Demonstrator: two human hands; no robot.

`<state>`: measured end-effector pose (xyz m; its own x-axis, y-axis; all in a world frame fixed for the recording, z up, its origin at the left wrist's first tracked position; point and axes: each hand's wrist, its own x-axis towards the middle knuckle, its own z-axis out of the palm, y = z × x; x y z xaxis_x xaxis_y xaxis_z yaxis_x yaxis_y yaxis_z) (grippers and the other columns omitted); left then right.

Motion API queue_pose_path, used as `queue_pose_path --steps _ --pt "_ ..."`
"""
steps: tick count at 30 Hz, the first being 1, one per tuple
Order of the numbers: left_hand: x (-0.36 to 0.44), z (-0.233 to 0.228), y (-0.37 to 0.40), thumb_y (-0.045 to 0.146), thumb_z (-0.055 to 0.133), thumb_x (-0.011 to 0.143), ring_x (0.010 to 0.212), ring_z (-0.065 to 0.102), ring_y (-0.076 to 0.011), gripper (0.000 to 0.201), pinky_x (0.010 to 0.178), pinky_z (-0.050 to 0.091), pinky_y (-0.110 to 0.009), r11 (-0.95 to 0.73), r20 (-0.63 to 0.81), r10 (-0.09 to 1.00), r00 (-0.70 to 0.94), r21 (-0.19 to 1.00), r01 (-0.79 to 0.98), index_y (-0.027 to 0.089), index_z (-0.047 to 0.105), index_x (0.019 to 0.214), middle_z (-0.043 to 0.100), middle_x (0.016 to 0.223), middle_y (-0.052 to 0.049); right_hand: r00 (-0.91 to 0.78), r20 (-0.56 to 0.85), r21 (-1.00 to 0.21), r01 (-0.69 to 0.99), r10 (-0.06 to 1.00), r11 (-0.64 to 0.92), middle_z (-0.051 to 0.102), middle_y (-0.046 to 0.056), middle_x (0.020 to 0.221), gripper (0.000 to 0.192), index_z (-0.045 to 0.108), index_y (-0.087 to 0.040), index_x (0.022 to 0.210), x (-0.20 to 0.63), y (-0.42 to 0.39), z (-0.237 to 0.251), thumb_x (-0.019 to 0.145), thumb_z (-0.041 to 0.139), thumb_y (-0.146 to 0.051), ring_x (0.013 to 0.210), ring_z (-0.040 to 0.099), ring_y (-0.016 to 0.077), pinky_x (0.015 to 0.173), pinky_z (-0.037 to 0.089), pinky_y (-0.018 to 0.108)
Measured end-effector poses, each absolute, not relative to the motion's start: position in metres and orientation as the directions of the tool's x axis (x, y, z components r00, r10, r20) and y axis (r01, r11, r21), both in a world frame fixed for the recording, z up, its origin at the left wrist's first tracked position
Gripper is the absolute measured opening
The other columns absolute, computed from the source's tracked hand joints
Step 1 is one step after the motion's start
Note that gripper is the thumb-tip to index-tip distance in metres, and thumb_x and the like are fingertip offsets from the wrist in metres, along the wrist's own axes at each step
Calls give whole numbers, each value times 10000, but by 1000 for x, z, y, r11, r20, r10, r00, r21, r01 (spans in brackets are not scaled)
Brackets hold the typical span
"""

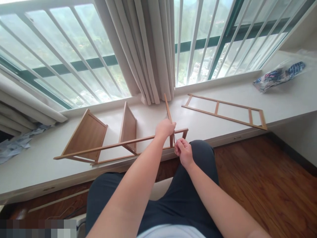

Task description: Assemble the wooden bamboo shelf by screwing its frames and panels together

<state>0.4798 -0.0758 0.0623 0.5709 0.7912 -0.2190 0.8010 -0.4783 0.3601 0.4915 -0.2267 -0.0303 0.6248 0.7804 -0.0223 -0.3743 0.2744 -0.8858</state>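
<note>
Shelf [130, 129] | left hand [165, 128]: closed on panel [168, 107] | right hand [183, 150]: pinching thin rod [174, 136]

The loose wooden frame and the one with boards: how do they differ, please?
The loose frame lies flat; the boarded frame has boards rising up. The loose frame is untouched; the left hand holds part of the boarded frame. Both are brown, on the white ledge.

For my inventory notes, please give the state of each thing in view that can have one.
Left hand: closed on the rightmost board
Right hand: pinching something thin, too small to identify
Wooden rack: partly assembled, resting on the ledge
Ladder frame: flat, detached from the rack
Middle curtain: gathered into folds
Patterned bundle: in clear plastic, on the ledge
</note>
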Motion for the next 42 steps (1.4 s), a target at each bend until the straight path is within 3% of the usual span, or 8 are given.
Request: queue_pose_path --steps 11,20,23,27,30,42 --pt "478 61 -76 446 408 923 898 712 -285 391 731 496 -341 -517 -158 789 593 349 781 212 720 899 764 957 -142 672 47 -924 -251 739 287 462 -66 531 326 543 -204 751 491 -228 -28 898 660 -470 454 354 74 430 250 211" --pt "483 54 -67 457 499 882 849 715 -255 351 718 494 -311 -443 -275 766 581 429 787 193 728 908 768 924 -132 562 -71 -865 -446 824 230 445 -76 531 390 459 -218 709 492 -226 -30 872 674 -501 404 326 62 403 229 209" --pt "483 56 -68 465 500 881 862 717 -263 362 719 496 -314 -444 -255 780 571 416 793 191 732 924 768 942 -136 655 -44 -916 -327 755 231 448 -75 552 365 482 -228 767 492 -228 -32 868 674 -521 431 329 77 414 226 218" --pt "482 59 -72 460 492 889 888 718 -273 356 739 502 -320 -464 -228 786 574 396 793 198 733 900 769 945 -135 789 96 -986 -7 607 166 466 -61 632 342 494 -229 829 493 -230 -37 863 683 -511 540 419 112 512 351 245" --pt "481 60 -73 455 486 898 891 720 -275 353 756 510 -329 -474 -230 780 582 391 789 206 736 876 769 934 -130 807 190 -982 161 559 102 482 -55 678 327 491 -224 843 494 -233 -37 872 681 -488 595 458 124 591 399 262" --pt "482 56 -71 452 478 893 904 720 -279 370 756 515 -325 -479 -213 786 580 383 790 203 752 901 771 924 -139 770 339 -919 393 541 18 463 -65 647 296 498 -221 829 493 -237 -30 877 690 -443 561 451 117 580 399 250"
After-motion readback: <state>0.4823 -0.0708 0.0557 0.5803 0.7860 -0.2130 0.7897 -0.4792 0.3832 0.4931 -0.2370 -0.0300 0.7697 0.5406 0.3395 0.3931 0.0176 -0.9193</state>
